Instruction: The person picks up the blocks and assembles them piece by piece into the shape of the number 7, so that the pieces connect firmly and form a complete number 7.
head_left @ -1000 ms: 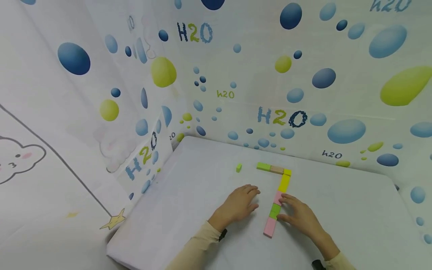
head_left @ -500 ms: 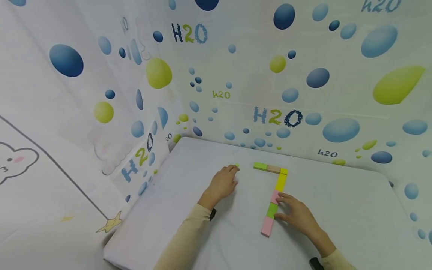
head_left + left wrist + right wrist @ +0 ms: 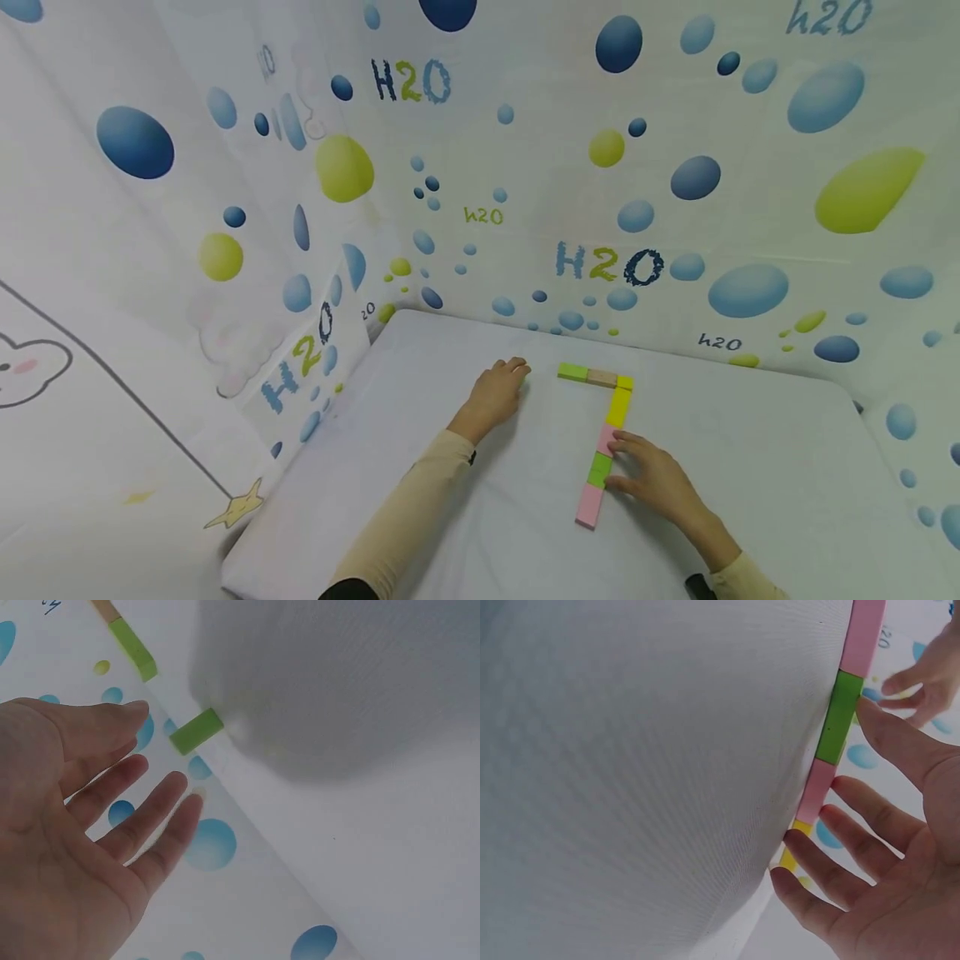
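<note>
A row of wooden blocks bends at a corner on the white table. Its long leg has a pink block (image 3: 589,507), a green block (image 3: 597,472), another pink block (image 3: 605,437) and a yellow block (image 3: 618,407). My right hand (image 3: 658,482) rests at this leg's right side, thumb by the green block and fingertips along the pink and yellow ones in the right wrist view. My left hand (image 3: 493,395) reaches to the far left of the row, fingers relaxed, holding nothing. Just beyond its fingertips a loose green block (image 3: 196,732) lies alone; the hand hides it in the head view.
The row's short leg at the back has a small yellow block (image 3: 624,382), a natural wood block (image 3: 602,378) and a green block (image 3: 572,372). Behind the white-covered table (image 3: 750,467) hangs a curtain (image 3: 525,167) printed with blue and green bubbles.
My left hand has moved away from beside the row, forward and left to the loose green block, covering it from the head view. The right hand stays at the row.
</note>
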`<state>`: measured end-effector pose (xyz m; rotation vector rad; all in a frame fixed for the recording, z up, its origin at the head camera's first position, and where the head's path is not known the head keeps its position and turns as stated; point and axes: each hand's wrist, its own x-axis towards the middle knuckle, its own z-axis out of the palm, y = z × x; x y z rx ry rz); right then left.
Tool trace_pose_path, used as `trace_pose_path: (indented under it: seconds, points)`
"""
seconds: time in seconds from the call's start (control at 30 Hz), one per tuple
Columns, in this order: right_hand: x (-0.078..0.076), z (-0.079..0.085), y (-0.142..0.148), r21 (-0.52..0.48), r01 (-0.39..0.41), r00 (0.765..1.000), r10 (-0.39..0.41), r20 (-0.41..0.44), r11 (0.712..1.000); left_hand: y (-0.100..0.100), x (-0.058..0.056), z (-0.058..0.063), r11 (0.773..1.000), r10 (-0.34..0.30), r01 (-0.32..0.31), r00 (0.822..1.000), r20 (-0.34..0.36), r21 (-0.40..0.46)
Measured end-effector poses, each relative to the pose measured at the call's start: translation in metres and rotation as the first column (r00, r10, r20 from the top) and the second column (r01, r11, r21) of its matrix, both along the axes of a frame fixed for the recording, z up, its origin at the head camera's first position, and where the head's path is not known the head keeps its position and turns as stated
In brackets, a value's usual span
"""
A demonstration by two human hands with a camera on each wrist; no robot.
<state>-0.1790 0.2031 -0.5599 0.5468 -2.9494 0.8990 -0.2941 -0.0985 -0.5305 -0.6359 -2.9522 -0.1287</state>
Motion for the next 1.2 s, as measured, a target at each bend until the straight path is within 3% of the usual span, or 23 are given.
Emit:
trace_pose_path:
  seconds: [0.43,0.9,1.2]
  points:
    - [0.0,0.001,0.0,0.004,-0.002,1.0,0.002,0.005,1.0,0.003,-0.012,-0.005,1.0,0.003,-0.003,0.998,0.057,-0.008]
    - [-0.001,0.004,0.002,0.016,-0.003,1.0,0.003,0.02,1.0,0.008,-0.03,-0.009,0.995,-0.03,0.033,0.999,-0.034,0.094]
    - [-0.002,0.003,0.003,0.014,-0.003,1.0,0.003,0.009,1.0,0.014,-0.039,-0.009,0.994,-0.004,0.004,1.0,-0.002,0.109]
